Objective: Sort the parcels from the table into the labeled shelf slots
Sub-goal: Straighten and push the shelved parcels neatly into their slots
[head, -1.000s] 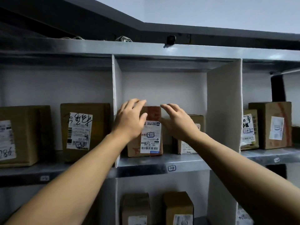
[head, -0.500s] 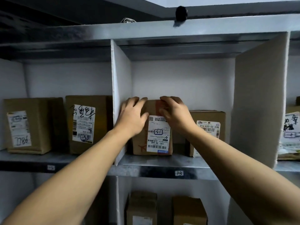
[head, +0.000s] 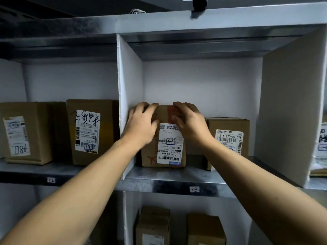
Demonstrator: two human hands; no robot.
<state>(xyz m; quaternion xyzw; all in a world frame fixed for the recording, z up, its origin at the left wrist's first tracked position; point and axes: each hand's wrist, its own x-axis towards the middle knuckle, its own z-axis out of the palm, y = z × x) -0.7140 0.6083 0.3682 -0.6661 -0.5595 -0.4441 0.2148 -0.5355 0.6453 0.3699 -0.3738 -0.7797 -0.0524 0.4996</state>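
A brown cardboard parcel (head: 169,152) with a white barcode label and red tape stands upright on the metal shelf (head: 168,175), in the middle slot against the left white divider (head: 129,103). My left hand (head: 141,126) holds its upper left corner, fingers curled over the top edge. On the upper right, my right hand (head: 190,124) curls its fingers over the top by the red tape. A small handwritten tag (head: 194,189) marks the slot on the shelf's front lip.
A second labelled box (head: 228,135) stands just right of the parcel in the same slot, before the right divider (head: 286,112). Two boxes (head: 88,131) (head: 23,133) fill the left slot. Further boxes (head: 154,225) (head: 205,228) sit on the shelf below.
The view has come closer to the shelf. Both hands went from flat against the parcel's front to its top edge with fingers curled over, and the parcel stands inside the slot.
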